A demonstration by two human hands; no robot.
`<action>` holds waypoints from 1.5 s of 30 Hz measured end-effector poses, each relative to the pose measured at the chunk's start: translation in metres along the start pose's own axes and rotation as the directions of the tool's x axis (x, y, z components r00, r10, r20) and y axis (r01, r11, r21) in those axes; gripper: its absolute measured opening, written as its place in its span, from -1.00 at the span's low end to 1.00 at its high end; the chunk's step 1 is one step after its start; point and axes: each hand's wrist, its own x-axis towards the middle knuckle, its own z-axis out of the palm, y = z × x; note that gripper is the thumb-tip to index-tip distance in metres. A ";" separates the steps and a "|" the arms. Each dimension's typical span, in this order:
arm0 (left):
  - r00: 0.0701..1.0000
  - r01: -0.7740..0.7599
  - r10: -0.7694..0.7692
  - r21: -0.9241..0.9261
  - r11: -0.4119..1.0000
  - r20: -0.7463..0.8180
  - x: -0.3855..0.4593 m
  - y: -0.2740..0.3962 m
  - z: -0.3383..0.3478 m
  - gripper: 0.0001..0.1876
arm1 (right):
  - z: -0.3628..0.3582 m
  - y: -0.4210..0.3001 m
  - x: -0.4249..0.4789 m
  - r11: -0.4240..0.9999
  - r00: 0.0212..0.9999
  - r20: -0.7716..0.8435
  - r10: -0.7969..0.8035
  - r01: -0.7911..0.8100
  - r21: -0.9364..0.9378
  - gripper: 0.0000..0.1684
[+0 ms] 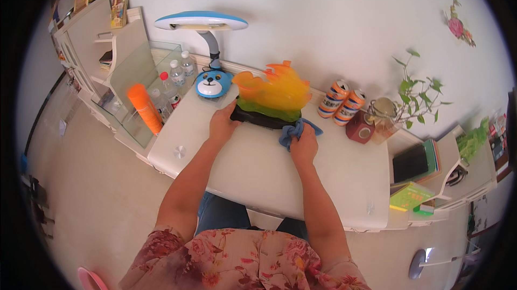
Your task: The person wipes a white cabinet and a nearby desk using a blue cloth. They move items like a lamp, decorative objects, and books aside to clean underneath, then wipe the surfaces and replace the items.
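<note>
My left hand grips the left end of the black base of a wavy orange, yellow and green translucent ornament. At the base's right end, my right hand holds a crumpled blue cloth against it. The ornament is upright near the back of a white desk. Behind my left hand stands a desk lamp with a blue bear-face base. Two orange, white and blue drink cans stand to the right of the ornament, beside a dark red box-shaped object.
Several plastic bottles and an orange canister stand at the left by glass panels. At the right are a glass vase with a green plant, books and a shelf unit. A wall runs behind the desk.
</note>
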 end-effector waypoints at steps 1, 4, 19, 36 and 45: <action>1.000 0.009 -0.009 0.005 1.000 0.013 0.006 -0.003 0.003 -0.08 | 0.005 -0.001 0.005 1.000 1.000 -0.013 0.025 -0.026 -0.016 -0.44; 0.999 0.023 -0.023 -0.001 1.000 -0.037 0.025 -0.007 0.016 -0.10 | 0.016 0.001 0.018 0.999 1.000 -0.010 0.021 -0.021 -0.034 -0.46; 0.995 0.092 -0.086 0.169 0.981 -0.042 0.068 -0.015 0.051 -0.07 | 0.043 0.009 0.063 0.982 0.992 0.018 0.128 -0.124 -0.140 -0.51; 0.994 0.097 -0.109 0.293 0.951 0.025 0.046 -0.007 0.059 -0.08 | 0.045 0.022 0.058 0.990 0.997 0.012 0.072 -0.070 -0.126 -0.52; 0.972 -0.197 0.133 0.356 0.913 0.196 -0.015 0.014 0.052 -0.47 | -0.002 0.027 0.005 0.983 0.989 0.123 -0.086 0.104 -0.151 -0.61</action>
